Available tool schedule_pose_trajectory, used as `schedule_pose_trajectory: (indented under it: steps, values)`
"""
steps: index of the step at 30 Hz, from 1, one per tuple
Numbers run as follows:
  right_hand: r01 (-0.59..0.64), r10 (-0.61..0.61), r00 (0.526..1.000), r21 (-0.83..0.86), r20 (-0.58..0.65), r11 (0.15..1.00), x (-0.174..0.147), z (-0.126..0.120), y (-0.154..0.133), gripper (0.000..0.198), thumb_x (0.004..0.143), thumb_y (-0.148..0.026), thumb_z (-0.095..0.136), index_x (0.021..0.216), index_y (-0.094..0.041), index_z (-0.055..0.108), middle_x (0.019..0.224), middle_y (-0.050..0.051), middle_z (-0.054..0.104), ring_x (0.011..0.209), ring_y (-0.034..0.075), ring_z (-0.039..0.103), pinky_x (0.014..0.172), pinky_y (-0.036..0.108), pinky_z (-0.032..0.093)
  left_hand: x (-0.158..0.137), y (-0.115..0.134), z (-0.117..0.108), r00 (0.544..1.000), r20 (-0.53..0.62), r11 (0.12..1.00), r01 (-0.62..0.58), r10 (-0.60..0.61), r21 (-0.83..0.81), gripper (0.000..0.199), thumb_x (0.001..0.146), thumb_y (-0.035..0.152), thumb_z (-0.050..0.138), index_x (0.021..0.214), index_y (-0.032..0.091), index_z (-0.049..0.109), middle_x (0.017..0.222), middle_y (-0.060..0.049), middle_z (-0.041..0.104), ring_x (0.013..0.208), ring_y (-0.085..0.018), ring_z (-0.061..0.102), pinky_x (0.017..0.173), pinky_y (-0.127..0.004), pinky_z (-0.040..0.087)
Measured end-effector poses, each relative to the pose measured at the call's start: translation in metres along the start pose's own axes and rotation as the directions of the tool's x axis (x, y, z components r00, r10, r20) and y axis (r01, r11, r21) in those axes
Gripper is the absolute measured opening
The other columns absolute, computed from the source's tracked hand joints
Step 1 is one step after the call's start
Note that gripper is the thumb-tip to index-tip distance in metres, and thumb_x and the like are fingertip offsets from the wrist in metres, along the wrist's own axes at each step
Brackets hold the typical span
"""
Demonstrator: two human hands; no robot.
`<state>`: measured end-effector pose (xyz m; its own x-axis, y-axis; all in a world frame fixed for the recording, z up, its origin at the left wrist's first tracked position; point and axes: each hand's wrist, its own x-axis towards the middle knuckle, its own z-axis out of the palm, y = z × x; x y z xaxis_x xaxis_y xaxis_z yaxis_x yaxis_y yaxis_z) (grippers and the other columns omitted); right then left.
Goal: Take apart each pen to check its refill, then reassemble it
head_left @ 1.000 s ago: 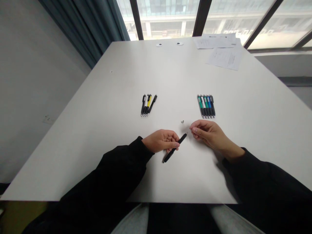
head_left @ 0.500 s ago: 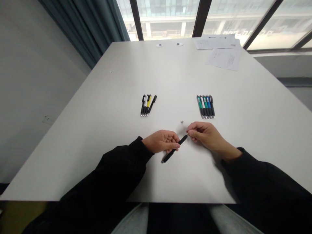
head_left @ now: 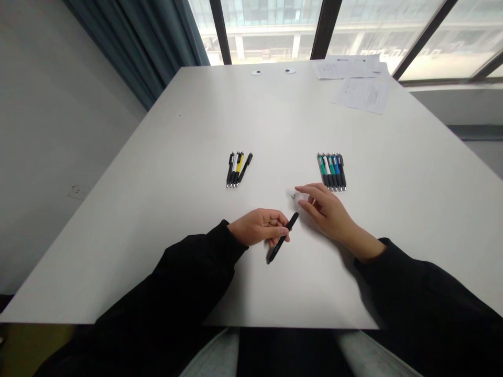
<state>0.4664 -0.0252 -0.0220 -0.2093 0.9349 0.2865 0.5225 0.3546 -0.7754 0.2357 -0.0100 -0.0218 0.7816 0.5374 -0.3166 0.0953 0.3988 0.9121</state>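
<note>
Between thumb and fingers, my left hand [head_left: 262, 227] grips a black pen [head_left: 280, 245], which slants from lower left to upper right just above the table. My right hand [head_left: 324, 209] is just past the pen's upper end, thumb and index finger apart, with nothing visible between them. By its index fingertip lies a small silvery pen tip [head_left: 293, 196] on the table. Beyond the hands, a group with black, white and yellow pens [head_left: 238, 170] lies at the left. Green, white, blue and black pens [head_left: 331, 172] lie side by side at the right.
The white table [head_left: 157, 209] runs back to the windows. Printed papers [head_left: 361, 94] lie at its far right corner, and two small white oval pieces [head_left: 290, 71] sit near the far edge. A blue curtain [head_left: 145, 47] hangs at the left.
My right hand has moved off the pen's end, up toward the small silvery tip, and its fingers have opened. The pen in my left hand has turned a little steeper.
</note>
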Motion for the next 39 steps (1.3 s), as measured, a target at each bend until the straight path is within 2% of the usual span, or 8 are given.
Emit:
schedule_pose_trajectory:
  steps: [4,7,9,11,14,18,33,39]
  values:
    - [0.157,-0.135,0.983,-0.188,0.126,0.970,0.005,0.005,0.002,0.027,0.091,-0.013,0.052,0.112,-0.017,0.070,0.107,0.013,0.068,0.088,0.021,0.063,0.077,0.035,0.051,0.000,-0.001,0.000,1.000,-0.007,1.000,-0.015,0.015,0.002,0.040,0.077,0.043,0.078,0.090,0.011,0.058,0.081,-0.009,0.073,0.054,-0.008,0.059,0.051,-0.021,0.050]
    - [0.134,-0.114,0.987,-0.181,0.114,0.974,0.004,0.004,0.001,0.021,0.090,-0.011,0.052,0.096,-0.017,0.072,0.094,0.010,0.070,0.085,0.020,0.062,0.077,0.034,0.049,0.000,-0.001,0.000,1.000,-0.014,1.000,-0.015,0.015,0.014,0.039,0.077,0.042,0.078,0.090,0.011,0.057,0.081,-0.008,0.073,0.054,-0.007,0.058,0.050,-0.020,0.050]
    - [0.046,-0.038,0.994,-0.069,0.106,0.997,0.001,0.001,-0.001,0.012,0.089,-0.017,0.058,0.091,-0.017,0.070,0.086,0.007,0.068,0.075,0.017,0.060,0.069,0.032,0.047,0.000,-0.001,-0.001,1.000,-0.013,1.000,-0.017,0.018,0.017,0.040,0.077,0.043,0.078,0.090,0.012,0.058,0.080,-0.008,0.073,0.053,-0.007,0.058,0.050,-0.020,0.049]
    - [-0.104,0.084,0.988,0.158,0.132,0.982,-0.002,-0.004,-0.002,0.008,0.088,-0.025,0.063,0.087,-0.017,0.067,0.076,0.003,0.063,0.064,0.014,0.054,0.060,0.029,0.043,-0.001,-0.002,-0.002,1.000,-0.016,1.000,-0.010,0.010,0.021,0.042,0.076,0.044,0.079,0.091,0.011,0.058,0.078,-0.007,0.072,0.052,-0.007,0.058,0.050,-0.020,0.049]
    - [-0.300,0.222,0.952,0.489,0.212,0.819,-0.006,-0.010,-0.002,0.015,0.085,-0.032,0.070,0.087,-0.018,0.064,0.069,-0.002,0.057,0.059,0.011,0.048,0.054,0.026,0.038,-0.001,-0.001,-0.003,0.999,-0.032,0.999,0.016,-0.015,0.039,0.042,0.075,0.045,0.079,0.091,0.011,0.059,0.076,-0.005,0.071,0.051,-0.007,0.057,0.049,-0.019,0.047]
    - [-0.352,0.248,0.936,0.644,0.249,0.679,-0.009,-0.013,-0.001,0.016,0.080,-0.030,0.077,0.086,-0.019,0.067,0.069,-0.002,0.056,0.060,0.010,0.048,0.055,0.025,0.040,-0.003,0.001,-0.003,0.999,-0.023,0.998,0.024,-0.023,0.059,0.041,0.073,0.044,0.080,0.088,0.012,0.060,0.073,-0.003,0.070,0.050,-0.006,0.056,0.048,-0.018,0.046]
    - [-0.360,0.203,0.929,0.627,0.309,0.691,-0.010,-0.011,-0.002,0.019,0.081,-0.034,0.078,0.089,-0.019,0.069,0.067,-0.002,0.057,0.060,0.011,0.050,0.056,0.026,0.040,-0.002,0.003,-0.002,0.999,-0.014,0.993,0.051,-0.050,0.108,0.042,0.073,0.045,0.081,0.089,0.011,0.061,0.072,-0.003,0.070,0.049,-0.006,0.055,0.047,-0.018,0.046]
    - [-0.420,0.205,0.891,0.564,0.405,0.711,-0.010,-0.014,-0.008,0.027,0.083,-0.040,0.075,0.093,-0.016,0.068,0.062,-0.003,0.051,0.053,0.009,0.040,0.048,0.024,0.028,-0.003,0.004,-0.002,0.998,-0.011,0.992,0.063,-0.062,0.106,0.041,0.073,0.045,0.080,0.088,0.012,0.061,0.072,-0.003,0.069,0.049,-0.006,0.054,0.047,-0.018,0.045]
